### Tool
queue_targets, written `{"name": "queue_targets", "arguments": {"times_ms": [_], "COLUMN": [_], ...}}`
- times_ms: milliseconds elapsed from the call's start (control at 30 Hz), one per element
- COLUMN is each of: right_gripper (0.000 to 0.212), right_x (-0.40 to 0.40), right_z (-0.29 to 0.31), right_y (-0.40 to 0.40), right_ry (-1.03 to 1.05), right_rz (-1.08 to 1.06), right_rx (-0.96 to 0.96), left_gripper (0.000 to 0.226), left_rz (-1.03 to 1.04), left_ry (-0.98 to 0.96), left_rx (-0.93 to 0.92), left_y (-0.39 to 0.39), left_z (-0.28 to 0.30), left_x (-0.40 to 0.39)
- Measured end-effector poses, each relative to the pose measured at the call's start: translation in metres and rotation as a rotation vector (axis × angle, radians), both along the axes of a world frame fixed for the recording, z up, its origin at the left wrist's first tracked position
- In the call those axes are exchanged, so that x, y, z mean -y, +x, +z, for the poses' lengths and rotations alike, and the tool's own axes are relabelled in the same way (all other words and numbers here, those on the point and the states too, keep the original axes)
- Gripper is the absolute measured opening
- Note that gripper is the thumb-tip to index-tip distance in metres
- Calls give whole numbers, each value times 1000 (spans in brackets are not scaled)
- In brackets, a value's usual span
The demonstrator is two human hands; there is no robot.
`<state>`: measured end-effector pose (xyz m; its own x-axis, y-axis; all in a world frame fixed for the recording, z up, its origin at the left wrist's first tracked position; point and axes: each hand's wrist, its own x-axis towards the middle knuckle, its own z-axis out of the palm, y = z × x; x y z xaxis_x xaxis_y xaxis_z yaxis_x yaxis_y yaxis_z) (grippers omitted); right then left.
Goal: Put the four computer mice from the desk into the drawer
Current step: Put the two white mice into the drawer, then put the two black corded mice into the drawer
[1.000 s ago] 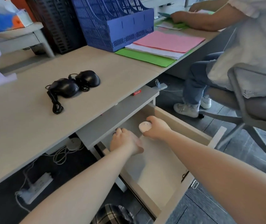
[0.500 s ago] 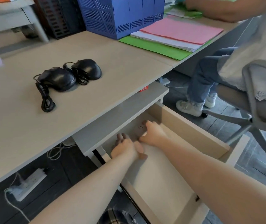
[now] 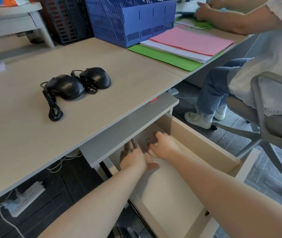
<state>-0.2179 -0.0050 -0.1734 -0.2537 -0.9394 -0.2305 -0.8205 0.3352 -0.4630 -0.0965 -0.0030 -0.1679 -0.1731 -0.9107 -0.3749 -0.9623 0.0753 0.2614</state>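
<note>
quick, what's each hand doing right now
Left hand: open, fingers spread, holding nothing.
Right hand: deep in the drawer; grip cannot be told.

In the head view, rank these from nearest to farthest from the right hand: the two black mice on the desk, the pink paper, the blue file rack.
From the right hand in the drawer:
1. Black mice, on the desk to its left; too close together to split.
2. Pink paper, up and right of the hand.
3. Blue file rack, at the desk's back.

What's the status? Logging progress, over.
Both hands deep in open drawer: left hand open, right hand curled, grip unclear. Two black mice on desk. Path clear.
</note>
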Motion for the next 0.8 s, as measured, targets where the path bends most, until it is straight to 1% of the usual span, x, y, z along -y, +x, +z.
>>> {"name": "queue_targets", "arguments": {"times_ms": [67, 100, 233, 300, 400, 433, 533, 633, 700, 733, 767, 800], "right_gripper": [36, 35, 33, 30, 21, 19, 27, 28, 25, 25, 27, 30], "right_x": [-1, -2, -9, -14, -23, -26, -30, -21, -7, 1, 11, 21], "right_z": [8, 13, 39, 57, 91, 103, 137, 170, 186, 191, 195, 197], "right_y": [-2, -3, -11, -16, -19, -19, -17, -5, 7, 14, 22, 29], "right_ry": [-16, -22, 2, 7, -48, -88, -262, -372, -407, -426, -438, -437], "right_rz": [-18, -24, -32, -32, -62, -97, -209, -198, -156, -136, -114, -90], "right_rx": [-22, -34, -76, -94, -132, -134, -138, -103, -88, -81, -75, -65], "left_gripper": [128, 118, 51, 37, 22, 22, 35, 35, 25, 18, 14, 25], "left_rz": [-24, -33, -111, -161, -192, -205, -220, -132, -9, 50, 97, 133], "left_ry": [-48, -60, -73, -90, -135, -149, -195, -358, -498, -542, -560, -550], "left_rx": [-49, -72, -65, -75, -157, -198, -333, -473, -513, -519, -500, -440], "left_y": [1, 1, 6, 11, 19, 22, 31, 45, 59, 67, 76, 85], "left_z": [9, 14, 45, 67, 102, 111, 143, 177, 195, 201, 205, 207], "left_x": [-2, -3, -11, -17, -24, -25, -24, -14, 1, 11, 23, 35]}}
